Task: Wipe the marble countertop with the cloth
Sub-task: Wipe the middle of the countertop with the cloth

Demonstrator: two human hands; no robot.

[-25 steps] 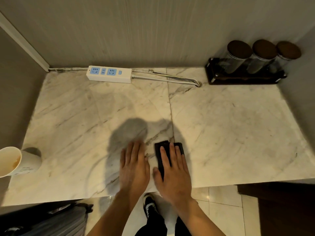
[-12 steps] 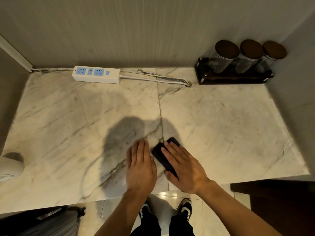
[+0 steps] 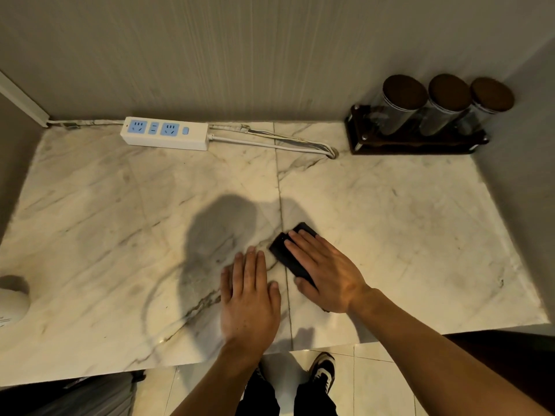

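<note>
Surface: marble countertop [image 3: 390, 223], pale, veined.
Cloth [image 3: 288, 253]: dark, folded, near front edge; likely soft and light, best pressed flat.
Right hand [image 3: 327, 274]: fingers extended, pinning cloth.
Left hand [image 3: 249, 298]: open, flat, empty, beside it.

Single view only, worn on my head. It looks forward and steeply down over the marble countertop [image 3: 390, 220], close enough that my forearms enter from the bottom edge. Wide-angle: the back wall [image 3: 270, 55] fills the top band, and the straight edges bow near the corners. The frame reaches the power strip [image 3: 164, 133] and the jar rack [image 3: 420, 142] at the far side, a white cup [image 3: 12, 301] cut by the left edge, and the floor tiles [image 3: 375, 385] with my shoes [image 3: 322, 369] below the counter's near edge. No second view, so no overlap to record.
</note>
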